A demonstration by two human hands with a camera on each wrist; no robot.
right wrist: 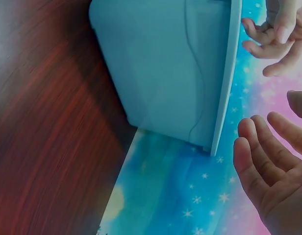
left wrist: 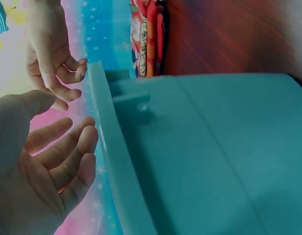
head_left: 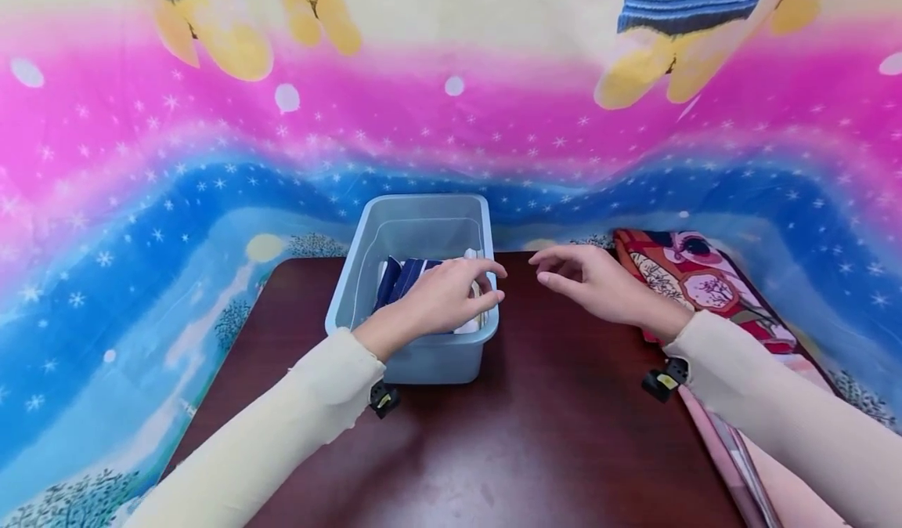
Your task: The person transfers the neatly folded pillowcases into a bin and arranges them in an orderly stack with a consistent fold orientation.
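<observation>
A grey-blue plastic bin stands on the table, with folded navy fabric and some whitish items inside, partly covered by my left hand. That hand hovers above the bin's right side, fingers loosely bent and holding nothing. To the right of the bin, my right hand is in the air with relaxed fingers and nothing in them. The two hands face each other across a small gap. In the left wrist view, the bin's outer wall lies beside the left hand.
On the dark red-brown table, a stack of patterned red and pink fabric runs along the right edge, partly behind the right forearm. A colourful printed curtain hangs behind and around the table.
</observation>
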